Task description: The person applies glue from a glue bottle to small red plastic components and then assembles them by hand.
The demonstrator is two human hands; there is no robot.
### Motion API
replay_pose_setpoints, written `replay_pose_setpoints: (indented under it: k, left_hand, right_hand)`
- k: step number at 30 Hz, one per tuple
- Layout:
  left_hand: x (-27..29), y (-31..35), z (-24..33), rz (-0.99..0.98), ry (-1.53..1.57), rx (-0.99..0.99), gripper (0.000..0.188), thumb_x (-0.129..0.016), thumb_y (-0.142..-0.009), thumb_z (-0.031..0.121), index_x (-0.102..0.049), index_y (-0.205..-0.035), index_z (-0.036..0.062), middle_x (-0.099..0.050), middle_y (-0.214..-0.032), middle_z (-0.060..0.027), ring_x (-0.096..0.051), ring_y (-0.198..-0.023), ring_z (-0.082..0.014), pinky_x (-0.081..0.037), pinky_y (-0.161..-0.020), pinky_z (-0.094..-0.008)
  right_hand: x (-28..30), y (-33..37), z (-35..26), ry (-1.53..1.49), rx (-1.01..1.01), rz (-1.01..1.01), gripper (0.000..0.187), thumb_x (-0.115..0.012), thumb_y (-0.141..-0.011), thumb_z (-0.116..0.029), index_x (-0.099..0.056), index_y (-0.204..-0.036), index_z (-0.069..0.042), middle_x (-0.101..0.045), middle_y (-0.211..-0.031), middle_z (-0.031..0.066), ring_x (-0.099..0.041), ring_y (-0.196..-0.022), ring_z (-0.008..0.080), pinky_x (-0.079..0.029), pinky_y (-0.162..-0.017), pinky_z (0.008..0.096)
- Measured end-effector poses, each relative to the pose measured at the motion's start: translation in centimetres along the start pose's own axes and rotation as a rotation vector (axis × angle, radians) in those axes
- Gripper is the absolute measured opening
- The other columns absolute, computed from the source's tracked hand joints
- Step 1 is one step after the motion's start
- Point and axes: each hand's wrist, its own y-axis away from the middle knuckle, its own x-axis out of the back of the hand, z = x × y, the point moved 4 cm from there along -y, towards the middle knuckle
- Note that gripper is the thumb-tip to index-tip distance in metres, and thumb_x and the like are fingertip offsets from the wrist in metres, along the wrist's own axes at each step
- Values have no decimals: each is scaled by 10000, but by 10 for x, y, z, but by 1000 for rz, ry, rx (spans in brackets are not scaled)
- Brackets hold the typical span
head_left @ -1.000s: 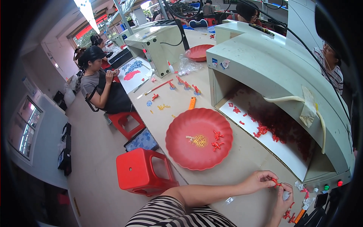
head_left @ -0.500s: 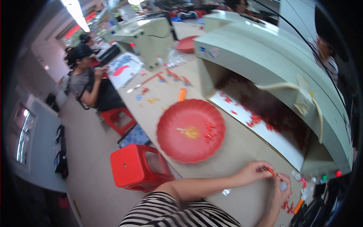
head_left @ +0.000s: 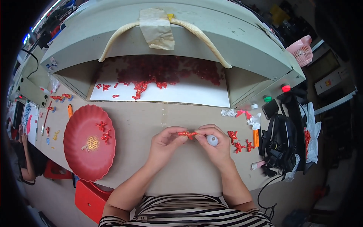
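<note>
Between my two hands is a small glossy red figure (head_left: 186, 134). My left hand (head_left: 163, 146) pinches its left end with thumb and forefinger. My right hand (head_left: 216, 150) pinches the other end. A rounded pale grey object (head_left: 212, 140), perhaps a small bottle, is also tucked in my right hand; its full shape is hidden. Right of that hand, several red figures (head_left: 239, 146) lie on the table. A scalloped red tray (head_left: 72, 151) stands to the left, with red figures (head_left: 106, 136) and a gold emblem inside.
A pale green open-fronted box machine (head_left: 257, 56) spans the table's back, with many red pieces (head_left: 140, 87) on its white floor. Bags, cables and a black pack (head_left: 281, 140) crowd the right. A red stool (head_left: 89, 202) stands below left. At far left sits another person (head_left: 28, 159).
The view has swung right, from the aisle and tray to face the machine. Both hands still hold the red figure, and the grey object stays in the right hand.
</note>
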Motion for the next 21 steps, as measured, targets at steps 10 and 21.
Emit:
replay_pose_setpoints:
  k: [10, 21]
  left_hand:
    - [2, 2, 3, 18, 6, -25, 188, -577, -827, 25, -564, -1013, 11, -603, -944, -35, -561, -833, -83, -467, -733, -221]
    - [2, 2, 3, 13, 24, -35, 196, -582, -826, 34, -563, -1020, 11, -605, -952, -41, -563, -840, -87, -472, -731, -225]
  right_hand:
    - [-2, -1, 0, -12, -6, -31, 134, -656, -732, 24, -623, -858, -9, -590, -883, 80, -573, -787, 142, -461, -683, 233]
    - [-2, -1, 1, -25, -9, -39, 135, -646, -739, 31, -619, -866, -8, -588, -887, 80, -570, -783, 134, -461, -682, 230]
